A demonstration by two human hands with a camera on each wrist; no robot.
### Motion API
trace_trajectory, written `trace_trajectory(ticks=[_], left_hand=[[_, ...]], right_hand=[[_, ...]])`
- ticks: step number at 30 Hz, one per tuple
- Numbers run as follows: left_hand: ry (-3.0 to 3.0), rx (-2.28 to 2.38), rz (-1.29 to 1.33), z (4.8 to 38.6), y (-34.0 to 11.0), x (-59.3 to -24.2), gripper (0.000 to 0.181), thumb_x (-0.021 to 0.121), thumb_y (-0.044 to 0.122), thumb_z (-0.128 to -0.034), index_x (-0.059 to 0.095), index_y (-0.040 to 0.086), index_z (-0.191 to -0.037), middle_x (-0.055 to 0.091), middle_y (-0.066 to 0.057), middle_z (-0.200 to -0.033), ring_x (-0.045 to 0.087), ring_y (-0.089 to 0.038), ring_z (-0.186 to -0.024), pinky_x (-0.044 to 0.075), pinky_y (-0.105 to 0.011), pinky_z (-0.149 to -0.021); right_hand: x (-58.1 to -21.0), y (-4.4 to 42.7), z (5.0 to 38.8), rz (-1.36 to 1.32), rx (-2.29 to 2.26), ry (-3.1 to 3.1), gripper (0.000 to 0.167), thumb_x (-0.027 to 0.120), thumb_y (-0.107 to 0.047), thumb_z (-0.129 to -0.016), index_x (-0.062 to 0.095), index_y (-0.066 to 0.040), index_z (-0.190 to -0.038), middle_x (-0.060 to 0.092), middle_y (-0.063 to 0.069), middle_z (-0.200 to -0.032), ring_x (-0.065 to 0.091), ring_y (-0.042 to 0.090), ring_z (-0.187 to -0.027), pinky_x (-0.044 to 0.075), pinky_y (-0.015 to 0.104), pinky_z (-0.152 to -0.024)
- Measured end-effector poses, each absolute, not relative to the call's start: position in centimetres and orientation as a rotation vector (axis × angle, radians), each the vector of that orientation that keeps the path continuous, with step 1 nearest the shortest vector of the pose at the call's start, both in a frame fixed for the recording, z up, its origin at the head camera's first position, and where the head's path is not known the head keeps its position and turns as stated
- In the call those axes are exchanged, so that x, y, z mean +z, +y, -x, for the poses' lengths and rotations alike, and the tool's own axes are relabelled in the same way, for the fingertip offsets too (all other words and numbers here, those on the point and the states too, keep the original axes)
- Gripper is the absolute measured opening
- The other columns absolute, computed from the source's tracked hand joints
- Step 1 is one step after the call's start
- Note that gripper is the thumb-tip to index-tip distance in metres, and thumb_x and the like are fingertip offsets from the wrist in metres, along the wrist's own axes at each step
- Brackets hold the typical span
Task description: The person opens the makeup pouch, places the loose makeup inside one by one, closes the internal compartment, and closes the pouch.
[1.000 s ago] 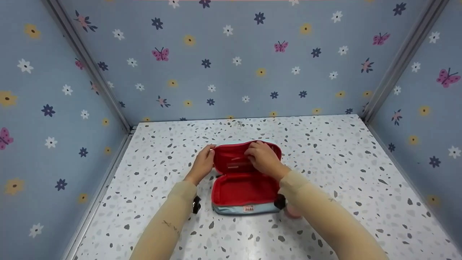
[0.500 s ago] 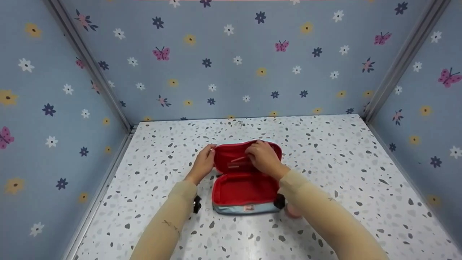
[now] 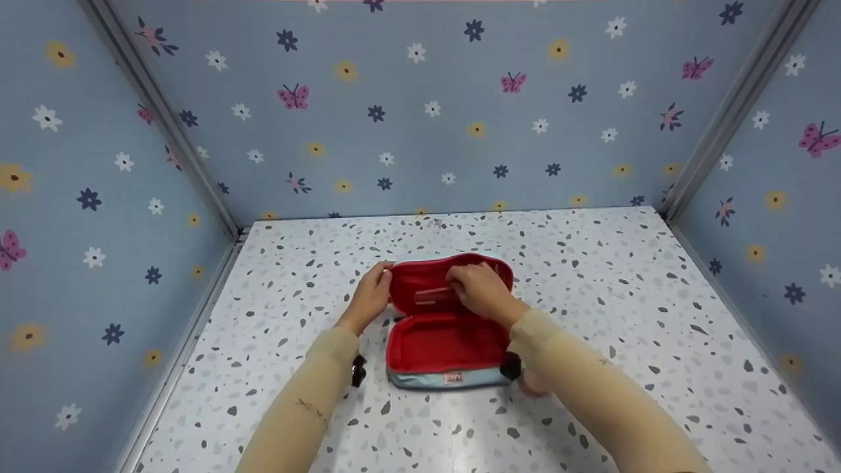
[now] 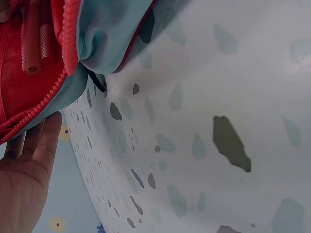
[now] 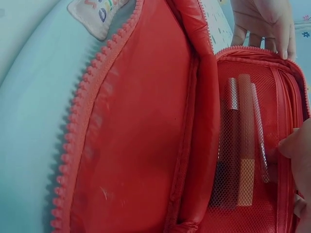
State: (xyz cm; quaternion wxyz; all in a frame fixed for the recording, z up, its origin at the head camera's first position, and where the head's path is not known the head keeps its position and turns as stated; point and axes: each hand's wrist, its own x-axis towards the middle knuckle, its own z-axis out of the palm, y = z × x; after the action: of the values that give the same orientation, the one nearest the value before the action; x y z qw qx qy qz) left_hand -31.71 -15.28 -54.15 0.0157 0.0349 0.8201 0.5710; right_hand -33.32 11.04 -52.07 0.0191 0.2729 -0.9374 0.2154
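Note:
An open pencil case (image 3: 447, 378), light blue outside and red inside, lies on the table with its lid raised at the back. My left hand (image 3: 369, 295) grips the lid's left edge; in the left wrist view the fingers of this hand (image 4: 29, 179) reach behind the lid. The right hand (image 3: 483, 289) is inside the lid, and in the right wrist view that hand (image 5: 300, 165) pinches the band of a mesh pocket (image 5: 231, 70). Several slim pens, one of them orange-brown (image 5: 246, 131), lie behind the mesh. The lower compartment (image 5: 141, 121) holds nothing visible.
A pink round object (image 3: 535, 383) lies right of the case, partly hidden by the right sleeve. Black devices sit at both wrists. The speckled table (image 3: 433, 433) is enclosed by flower-patterned panels (image 3: 420, 131) behind and at both sides.
The right hand's fingers have come down slightly from the lid's top edge. A slim item in the pocket shows more and lies more level. The left hand has stayed in place.

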Motion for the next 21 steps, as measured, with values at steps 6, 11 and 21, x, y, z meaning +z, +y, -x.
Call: trace_trajectory(ticks=[6, 11, 21], left_hand=[[2.558, 1.76, -0.091, 31.8, -15.2, -54.1, 0.041, 0.038, 0.02, -0.1187, 0.056, 0.004, -0.152, 0.071, -0.02, -0.134, 0.071, -0.028, -0.115, 0.063, -0.042, -0.096], [2.549, 1.762, -0.085, 31.9, -15.2, -54.1, 0.041, 0.038, 0.02, -0.1188, 0.057, 0.005, -0.152, 0.071, -0.018, -0.133, 0.07, -0.027, -0.114, 0.062, -0.04, -0.094], [2.551, 1.755, -0.092, 31.7, -15.4, -54.1, 0.043, 0.037, 0.019, -0.1187, 0.054, 0.003, -0.155, 0.07, -0.02, -0.137, 0.069, -0.026, -0.114, 0.062, -0.038, -0.092]], right_hand=[[-51.7, 11.4, 33.2, -0.849, 0.708, -2.901, 0.021, 0.067, -0.011, -0.107, 0.076, -0.01, -0.126, 0.08, 0.009, -0.121, 0.072, 0.028, -0.114, 0.053, 0.048, -0.112], [-51.1, 12.2, 32.9, -0.858, 0.751, -2.856, 0.021, 0.067, -0.01, -0.107, 0.076, -0.006, -0.125, 0.078, 0.011, -0.12, 0.071, 0.03, -0.114, 0.057, 0.047, -0.111], [-50.2, 14.9, 31.9, -0.844, 0.811, -2.777, 0.026, 0.071, -0.008, -0.104, 0.075, -0.001, -0.128, 0.077, 0.019, -0.126, 0.071, 0.036, -0.118, 0.059, 0.052, -0.108]])
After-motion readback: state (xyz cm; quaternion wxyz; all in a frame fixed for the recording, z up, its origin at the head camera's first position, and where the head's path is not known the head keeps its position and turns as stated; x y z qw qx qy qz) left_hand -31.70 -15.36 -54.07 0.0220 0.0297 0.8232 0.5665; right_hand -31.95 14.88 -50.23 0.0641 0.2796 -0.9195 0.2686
